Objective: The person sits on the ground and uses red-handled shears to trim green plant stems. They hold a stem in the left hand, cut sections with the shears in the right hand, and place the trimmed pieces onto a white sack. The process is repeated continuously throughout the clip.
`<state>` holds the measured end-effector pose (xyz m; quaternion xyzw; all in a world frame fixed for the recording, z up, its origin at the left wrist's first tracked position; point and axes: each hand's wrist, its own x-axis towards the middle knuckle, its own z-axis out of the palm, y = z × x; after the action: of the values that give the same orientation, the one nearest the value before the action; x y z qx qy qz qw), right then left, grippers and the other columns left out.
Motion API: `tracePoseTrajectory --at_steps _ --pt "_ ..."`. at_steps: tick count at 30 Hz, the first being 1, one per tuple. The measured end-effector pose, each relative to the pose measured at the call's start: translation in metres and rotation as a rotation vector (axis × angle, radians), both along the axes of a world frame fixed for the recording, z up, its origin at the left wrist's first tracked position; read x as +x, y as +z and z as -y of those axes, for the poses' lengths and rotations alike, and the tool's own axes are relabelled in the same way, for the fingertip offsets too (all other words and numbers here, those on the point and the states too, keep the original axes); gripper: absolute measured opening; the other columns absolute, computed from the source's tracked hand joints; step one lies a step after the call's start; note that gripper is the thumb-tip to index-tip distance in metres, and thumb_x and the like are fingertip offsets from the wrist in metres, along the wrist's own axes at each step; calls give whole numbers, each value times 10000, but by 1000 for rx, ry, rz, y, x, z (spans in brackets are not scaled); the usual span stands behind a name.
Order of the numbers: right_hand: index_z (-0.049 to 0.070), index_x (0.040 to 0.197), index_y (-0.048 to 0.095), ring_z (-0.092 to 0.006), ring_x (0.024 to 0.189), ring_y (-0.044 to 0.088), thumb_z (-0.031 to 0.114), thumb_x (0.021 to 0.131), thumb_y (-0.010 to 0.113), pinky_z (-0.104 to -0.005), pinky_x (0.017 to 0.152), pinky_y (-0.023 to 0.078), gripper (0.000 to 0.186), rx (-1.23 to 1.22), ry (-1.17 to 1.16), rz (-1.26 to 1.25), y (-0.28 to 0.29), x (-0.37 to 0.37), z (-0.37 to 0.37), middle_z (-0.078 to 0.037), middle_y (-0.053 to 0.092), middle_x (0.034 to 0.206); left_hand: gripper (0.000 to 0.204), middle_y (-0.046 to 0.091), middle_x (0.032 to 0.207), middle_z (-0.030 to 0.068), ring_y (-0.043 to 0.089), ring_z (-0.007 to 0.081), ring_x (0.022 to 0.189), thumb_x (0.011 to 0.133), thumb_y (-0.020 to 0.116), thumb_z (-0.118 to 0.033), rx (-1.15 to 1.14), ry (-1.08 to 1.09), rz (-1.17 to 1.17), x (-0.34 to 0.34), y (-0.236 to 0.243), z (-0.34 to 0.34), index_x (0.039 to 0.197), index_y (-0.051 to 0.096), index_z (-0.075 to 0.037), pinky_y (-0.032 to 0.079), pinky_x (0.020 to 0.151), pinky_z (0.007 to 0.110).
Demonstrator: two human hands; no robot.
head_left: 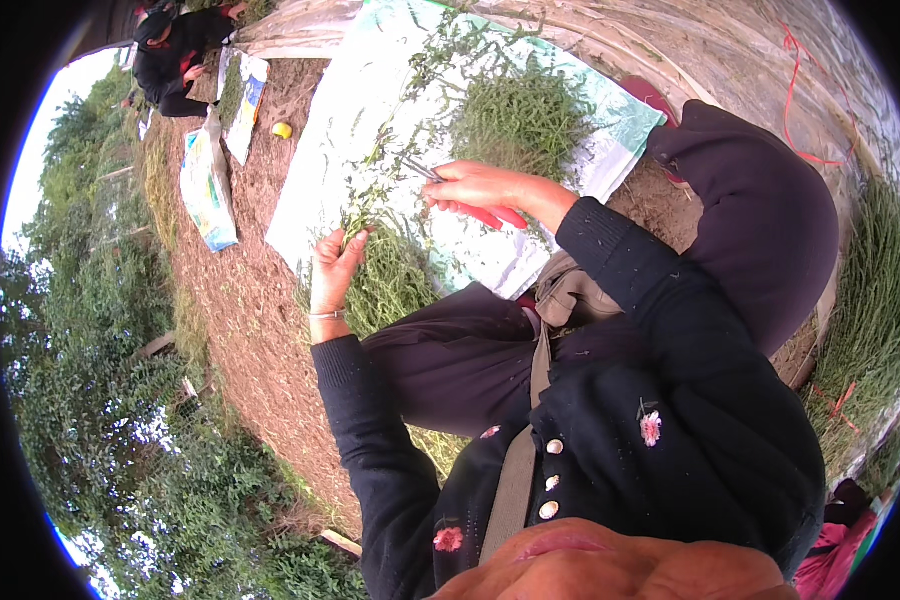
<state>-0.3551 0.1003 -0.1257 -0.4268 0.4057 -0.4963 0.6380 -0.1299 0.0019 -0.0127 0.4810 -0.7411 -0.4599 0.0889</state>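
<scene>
Red-handled pruning shears (499,216) are in my right hand (475,187), whose fingers are wrapped round them. Their metal blades (422,170) point left, close to a long leafy green stem (378,150). My left hand (337,268) pinches the lower end of this stem, which runs up and away over a white sheet (335,130). Beyond my right hand, a heap of cut green sprigs (525,115) rests on the sheet. A second green pile (395,280) lies beside my left hand, against my leg. Loose bits of leaf are scattered between the two.
At the far left a person in dark clothes (170,60) bends beside printed sacks (208,185). A small yellow object (282,130) is on the brown ground (260,350). To the right are plastic sheeting (750,70), red string (795,100) and a long bundle of green stems (865,290).
</scene>
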Motion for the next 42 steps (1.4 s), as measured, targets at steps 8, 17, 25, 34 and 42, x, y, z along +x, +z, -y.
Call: tracePoseTrajectory --at_steps 8,17,25,34,42 --pt "22 848 533 -74 520 416 348 888 492 -233 471 388 331 160 -172 115 6 -2 -4 -8 499 706 115 432 535 -116 301 -16 441 845 602 -164 32 12 6 9 2 3 902 652 -78 196 402 165" --pt "12 833 528 -95 574 509 297 908 469 -240 538 434 300 62 -17 97 -6 -4 -7 -20 519 694 138 461 541 -95 282 -17 417 843 607 -193 57 138 -39 18 7 9 911 661 -85 183 388 157" --pt "-7 881 554 -113 626 527 297 893 486 -258 588 462 312 69 118 132 12 14 -15 -44 548 753 151 452 550 -96 281 -19 422 849 598 -198 23 124 -40 23 3 12 925 653 -79 177 382 155" --pt "-5 896 526 -100 635 488 294 908 469 -253 580 436 305 42 84 -5 13 27 -14 -23 519 748 155 452 534 -85 280 -14 423 843 608 -210 -4 85 -6 9 2 7 902 664 -77 188 389 166" --pt "7 909 562 -180 630 533 332 875 505 -331 579 437 332 -14 -62 -157 1 41 -11 -84 577 714 151 448 537 -95 301 -11 444 850 599 -189 -11 49 -3 -6 0 -1 912 664 -67 201 410 167"
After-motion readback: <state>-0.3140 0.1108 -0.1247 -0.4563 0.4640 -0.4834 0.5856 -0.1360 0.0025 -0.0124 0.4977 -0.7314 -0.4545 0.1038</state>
